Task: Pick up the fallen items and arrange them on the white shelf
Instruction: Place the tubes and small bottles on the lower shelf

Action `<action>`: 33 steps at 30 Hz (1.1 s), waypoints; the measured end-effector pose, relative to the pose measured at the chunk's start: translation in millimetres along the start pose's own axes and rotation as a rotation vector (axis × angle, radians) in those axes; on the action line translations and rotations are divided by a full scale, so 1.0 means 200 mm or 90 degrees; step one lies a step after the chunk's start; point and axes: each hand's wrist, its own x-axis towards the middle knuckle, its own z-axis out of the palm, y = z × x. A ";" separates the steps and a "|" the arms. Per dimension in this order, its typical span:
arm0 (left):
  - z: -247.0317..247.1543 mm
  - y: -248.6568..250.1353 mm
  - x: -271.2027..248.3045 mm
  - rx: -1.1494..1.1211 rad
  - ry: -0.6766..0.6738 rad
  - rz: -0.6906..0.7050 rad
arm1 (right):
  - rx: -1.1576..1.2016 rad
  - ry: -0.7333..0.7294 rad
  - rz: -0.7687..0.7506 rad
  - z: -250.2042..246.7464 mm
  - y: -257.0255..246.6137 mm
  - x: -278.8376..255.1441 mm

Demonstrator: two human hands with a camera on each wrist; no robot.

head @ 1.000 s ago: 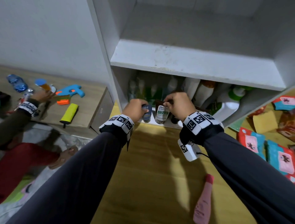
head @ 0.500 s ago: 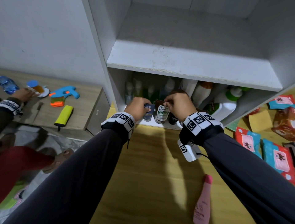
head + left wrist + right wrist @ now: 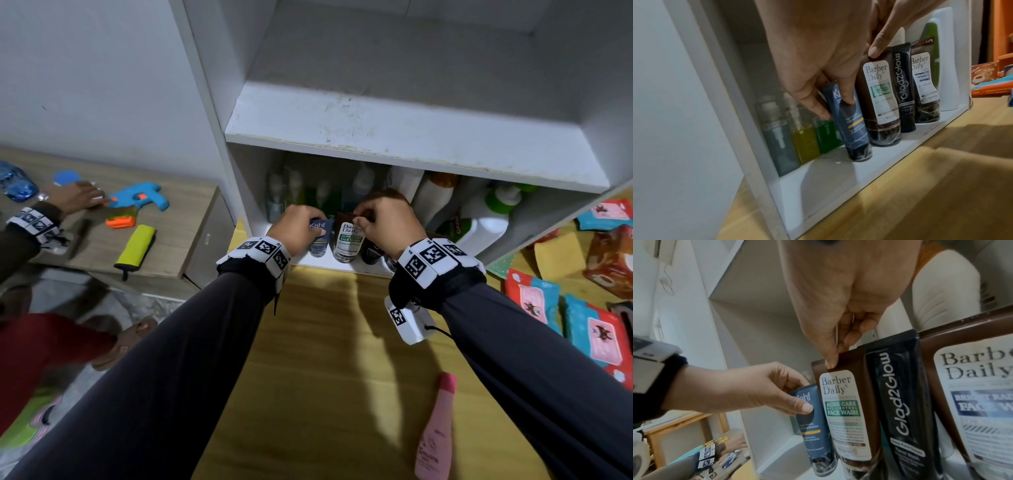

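My left hand [image 3: 301, 228] pinches the top of a blue Kahf tube [image 3: 849, 120] that stands cap-down at the front of the white shelf's [image 3: 394, 137] lowest compartment. My right hand [image 3: 383, 222] pinches the top edge of a brown Barber Daily tube [image 3: 846, 407] standing right beside it. To their right stand a black Glad2Glow tube [image 3: 902, 402] and a second Barber Daily tube [image 3: 925, 87]. A pink tube [image 3: 435, 431] lies on the yellow floor [image 3: 325, 377] near my right arm.
Pump bottles [image 3: 801, 134] and larger white bottles [image 3: 486, 222] fill the back of the compartment. Wipe packs [image 3: 596, 335], a sponge [image 3: 558, 255] and boxes lie on the floor at right. Another person's hand [image 3: 73, 197] reaches toys on a low wooden table [image 3: 178, 233] at left.
Both my hands stay on the tube tops with barely any shift. The other person's hand at left has moved right, toward the blue toy gun.
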 end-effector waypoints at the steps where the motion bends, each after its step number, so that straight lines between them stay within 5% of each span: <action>1: 0.00 0.00 0.00 0.004 0.002 0.002 | 0.003 0.001 -0.002 0.00 0.00 0.00; 14: -0.14 0.10 -0.11 0.034 0.077 0.017 | 0.059 0.042 -0.033 -0.13 0.01 -0.13; 21: -0.20 0.29 -0.29 0.052 0.110 0.025 | -0.027 0.016 -0.047 -0.37 0.14 -0.40; 33: 0.23 0.91 -0.76 0.043 0.128 0.049 | -0.032 0.034 0.003 -0.62 0.71 -1.09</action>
